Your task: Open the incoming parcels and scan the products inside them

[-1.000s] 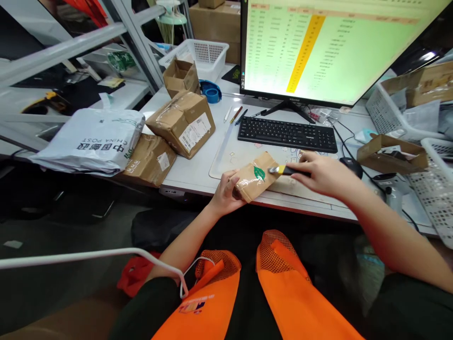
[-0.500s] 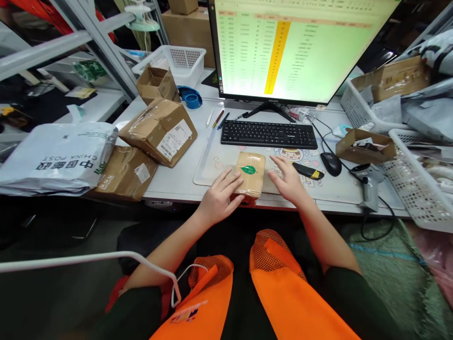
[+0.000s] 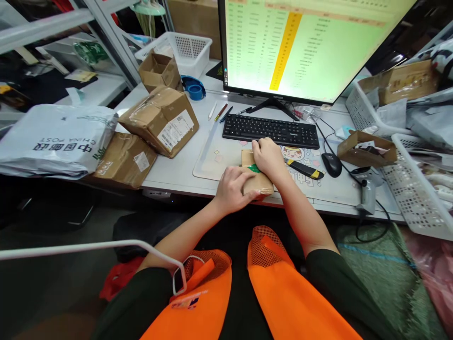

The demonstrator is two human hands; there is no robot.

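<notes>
A small brown cardboard box (image 3: pixel 260 183) with a green leaf mark and shiny tape lies on the desk mat at the front edge. My left hand (image 3: pixel 233 186) grips its left side, thumb along the near end. Across its top and far right part rests my right hand (image 3: pixel 268 158), closed with fingers bent against the box; the fingertips are partly hidden. Just right of my right hand, a black and yellow box cutter (image 3: pixel 305 169) lies on the mat. The keyboard (image 3: pixel 271 131) is right behind the box.
Two taped cartons (image 3: pixel 166 123) and a grey mailing bag (image 3: pixel 56 141) are stacked at left. A monitor (image 3: pixel 311 47) stands behind the keyboard. To the right are a mouse (image 3: pixel 331 164), a barcode scanner (image 3: pixel 368 191), a small open box (image 3: pixel 366 147) and white baskets (image 3: pixel 410 189).
My right hand has put the box cutter down on the mat and moved left onto the box. The box, held up earlier, has come down to the desk with my left hand still on it.
</notes>
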